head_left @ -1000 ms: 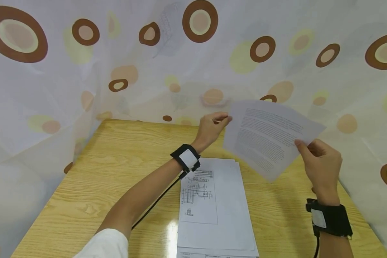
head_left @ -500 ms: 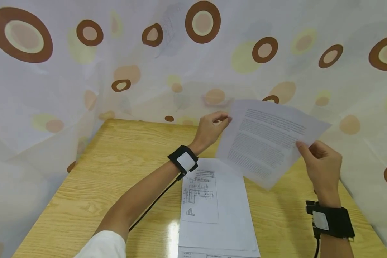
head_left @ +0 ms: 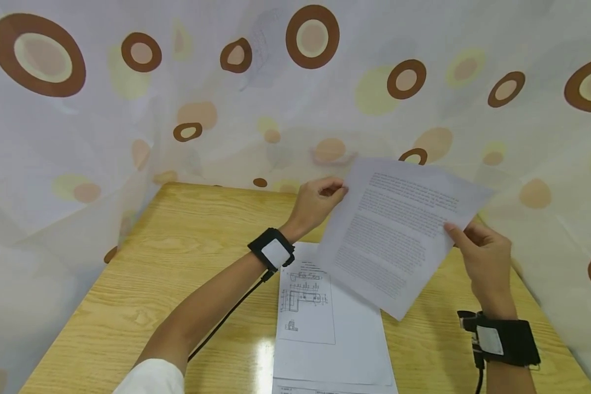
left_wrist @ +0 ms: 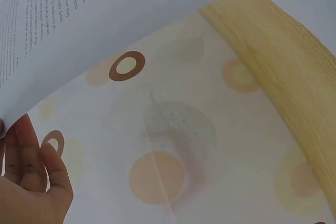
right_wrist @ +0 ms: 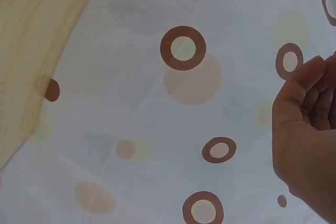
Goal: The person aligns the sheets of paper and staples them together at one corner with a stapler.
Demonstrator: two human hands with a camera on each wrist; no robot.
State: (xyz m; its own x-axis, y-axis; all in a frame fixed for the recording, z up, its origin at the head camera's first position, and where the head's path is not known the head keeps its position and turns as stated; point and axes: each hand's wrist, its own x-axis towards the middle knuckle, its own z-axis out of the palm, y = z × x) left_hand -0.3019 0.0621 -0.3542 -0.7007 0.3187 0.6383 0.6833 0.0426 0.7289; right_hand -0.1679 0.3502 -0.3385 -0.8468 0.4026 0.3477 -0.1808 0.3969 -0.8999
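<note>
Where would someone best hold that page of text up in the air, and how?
Probably grip the page of text by two opposite edges, pinching lightly from both left and right. It is thin and curves even with the left hand pinching its left edge and the right hand its right, so a one-sided grip would likely let it sag.

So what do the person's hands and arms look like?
The left hand and right hand are ungloved. The left wristband and right wristband are black, each with a pale, rectangular patch and a black cable. A white sleeve shows on the left arm; no right sleeve is in view.
</note>
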